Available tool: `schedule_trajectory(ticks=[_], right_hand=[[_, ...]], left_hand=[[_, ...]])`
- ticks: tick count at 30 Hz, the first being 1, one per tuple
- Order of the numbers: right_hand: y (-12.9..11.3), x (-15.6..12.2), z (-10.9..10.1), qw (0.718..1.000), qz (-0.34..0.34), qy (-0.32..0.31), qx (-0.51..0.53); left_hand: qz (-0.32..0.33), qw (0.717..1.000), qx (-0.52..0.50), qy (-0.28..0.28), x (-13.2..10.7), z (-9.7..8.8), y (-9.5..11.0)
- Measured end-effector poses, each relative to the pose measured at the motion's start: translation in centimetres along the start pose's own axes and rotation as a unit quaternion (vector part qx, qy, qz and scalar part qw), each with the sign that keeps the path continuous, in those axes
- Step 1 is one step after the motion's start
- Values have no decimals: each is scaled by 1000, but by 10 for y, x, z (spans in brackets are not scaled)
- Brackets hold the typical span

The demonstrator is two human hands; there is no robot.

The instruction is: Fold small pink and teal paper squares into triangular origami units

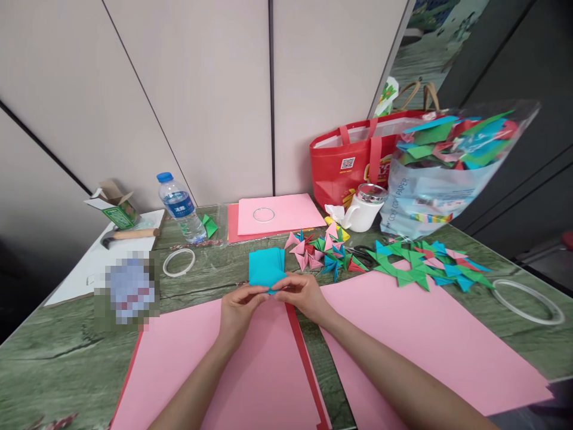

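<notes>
Over the upper edge of a pink paper stack (192, 364), my left hand (242, 304) and my right hand (304, 295) meet fingertip to fingertip. Both pinch a small piece of blue paper (270, 291), mostly hidden by the fingers. Just beyond it lie blue paper squares (265, 264); where the pinched piece ends and these begin is hard to see. Folded paper pieces (313, 248) in pink, green, red and blue lie in a heap past my right hand. A second pink stack (416, 340) is under my right forearm.
Further right are joined green and blue paper shapes (403, 269), a white ring (530, 301), a white mug (364, 209), a red bag (335, 161) and a filled plastic bag (443, 179). At left stand a water bottle (181, 209), a hammer (129, 236) and another ring (179, 263).
</notes>
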State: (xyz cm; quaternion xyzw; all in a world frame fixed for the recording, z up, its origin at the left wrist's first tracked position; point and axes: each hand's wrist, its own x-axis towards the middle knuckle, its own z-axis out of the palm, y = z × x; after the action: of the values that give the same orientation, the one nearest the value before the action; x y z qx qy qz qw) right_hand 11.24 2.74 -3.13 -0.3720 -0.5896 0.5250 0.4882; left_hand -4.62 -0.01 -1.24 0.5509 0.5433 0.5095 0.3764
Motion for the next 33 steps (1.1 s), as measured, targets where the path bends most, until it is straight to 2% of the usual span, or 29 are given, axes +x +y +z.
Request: schedule_trajectory(ticks=[3,7,16,22,25,30,33], right_hand=[[-3,-1,3,998,36,-14,50],[-6,-2,7,995,55,9,88],[-1,-3,11,990,65,56,110],[1,-4,11,995,64,31,67],[1,-4,10,996,59,31,60],[-1,-3,11,996,66,41,45],[-1,-3,11,995,70,50,40]], left_hand=[[-26,1000,-6,-3,-1,1,1],[-40,999,3,4,-2,2,2],[-113,984,-140,-12,-1,7,7],[-157,971,-180,6,0,8,2],[-159,972,-174,2,-1,9,3],[-145,976,-158,-43,-2,7,4],[-141,978,-151,-41,-2,8,5]])
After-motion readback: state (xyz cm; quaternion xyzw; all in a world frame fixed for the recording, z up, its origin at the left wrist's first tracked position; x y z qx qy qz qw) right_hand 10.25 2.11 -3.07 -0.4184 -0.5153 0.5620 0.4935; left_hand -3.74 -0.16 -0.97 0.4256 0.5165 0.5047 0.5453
